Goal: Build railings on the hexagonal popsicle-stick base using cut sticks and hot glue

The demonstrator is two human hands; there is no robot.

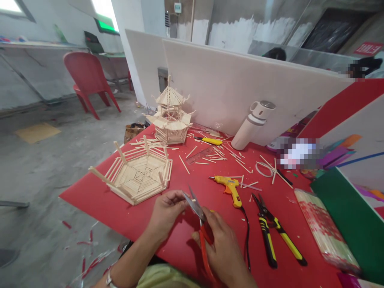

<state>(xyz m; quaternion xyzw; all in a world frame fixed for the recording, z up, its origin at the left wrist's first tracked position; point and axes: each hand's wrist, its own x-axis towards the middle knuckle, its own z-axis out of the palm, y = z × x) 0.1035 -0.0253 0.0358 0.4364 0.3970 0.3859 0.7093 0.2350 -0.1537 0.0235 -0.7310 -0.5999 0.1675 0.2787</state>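
My right hand [220, 240] is wrapped round a pair of scissors [204, 248] with red-orange handles, their blades parted and pointing away from me. Close to the blades, my left hand [169, 210] is closed in a pinch; what its fingertips hold is too small to make out. A short pale bit of wood [193, 200] shows at the blades. Beyond my left hand lies a flat polygonal base made of wooden sticks [141, 174], with stick rails and upright posts round its edge. Behind it stands a tiered stick pagoda [170, 116].
On the red table [192, 228] lie a yellow glue gun [231, 188], yellow-black pliers [270, 228], a yellow cutter knife [211, 141], a ruler [199, 156] and scattered sticks. A flask [250, 126] stands by the white board [222, 88]. Packaged sticks [325, 228] lie right.
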